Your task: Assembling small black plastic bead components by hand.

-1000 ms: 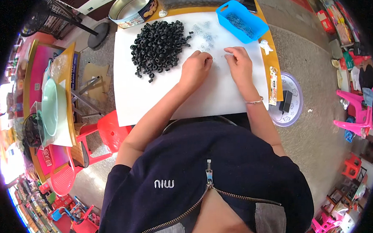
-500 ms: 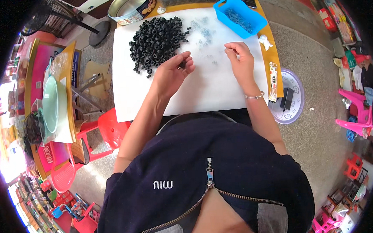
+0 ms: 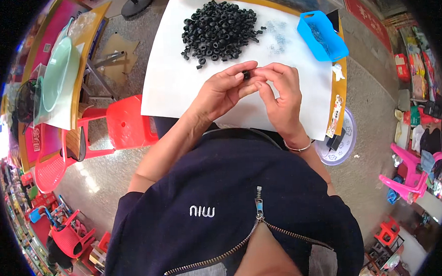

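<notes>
Where the counter [image 3: 344, 87] bears a white sheet [image 3: 170, 86], a heap [image 3: 219, 32] of black parts lies toward the far side, left of a blue tub [image 3: 334, 54]. Nearer, the left hand [image 3: 219, 93] has its grip pinched on one black part [image 3: 246, 75]; the right hand [image 3: 283, 94] is beside it, and whether its fingertips clasp anything, I cannot tell.

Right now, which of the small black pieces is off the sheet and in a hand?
The black piece held in the left hand, beside its thumb tip; the others in view lie in or around the heap on the white sheet.
</notes>
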{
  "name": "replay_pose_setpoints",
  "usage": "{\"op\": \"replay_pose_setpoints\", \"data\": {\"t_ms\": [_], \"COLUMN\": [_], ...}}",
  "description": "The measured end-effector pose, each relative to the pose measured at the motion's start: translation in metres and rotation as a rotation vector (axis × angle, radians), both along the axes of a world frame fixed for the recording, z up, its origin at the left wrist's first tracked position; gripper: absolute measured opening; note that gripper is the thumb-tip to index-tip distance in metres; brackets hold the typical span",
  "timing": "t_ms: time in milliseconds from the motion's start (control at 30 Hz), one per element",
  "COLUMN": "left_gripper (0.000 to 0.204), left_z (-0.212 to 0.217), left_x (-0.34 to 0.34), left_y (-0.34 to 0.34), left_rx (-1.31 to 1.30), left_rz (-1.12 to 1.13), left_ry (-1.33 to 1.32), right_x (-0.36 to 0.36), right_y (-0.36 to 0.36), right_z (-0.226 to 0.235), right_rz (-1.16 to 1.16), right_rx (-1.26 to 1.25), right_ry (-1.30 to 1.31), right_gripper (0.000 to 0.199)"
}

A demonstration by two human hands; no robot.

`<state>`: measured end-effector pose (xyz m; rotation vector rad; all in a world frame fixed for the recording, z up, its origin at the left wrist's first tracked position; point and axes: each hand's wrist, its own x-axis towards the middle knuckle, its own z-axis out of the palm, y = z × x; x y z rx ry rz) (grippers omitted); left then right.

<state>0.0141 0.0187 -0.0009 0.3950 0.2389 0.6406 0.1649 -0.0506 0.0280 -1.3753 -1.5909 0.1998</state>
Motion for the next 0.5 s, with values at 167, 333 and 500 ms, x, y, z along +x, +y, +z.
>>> {"op": "replay_pose_setpoints", "data": {"t_ms": [167, 333, 500], "left_gripper": [0.039, 0.038, 0.028], "left_z": [-0.001, 0.004, -0.009], "left_x": [-0.004, 0.0, -0.005], "left_y": [-0.001, -0.007, -0.006], "left_rx": [0.089, 0.145, 0.055], "left_rz": [-0.006, 0.026, -0.052], "left_ry": [0.075, 0.164, 0.191], "right_x": [-0.007, -0.008, -0.007], "right_y": [0.006, 0.003, -0.003], "right_z": [0.001, -0.006, -0.004], "right_rz": [-0.022, -0.021, 0.012], "right_rx": [0.005, -0.033, -0.033], "right_ry": [-0.15, -0.08, 0.086], "right_gripper": [0.023, 0.024, 0.024]}}
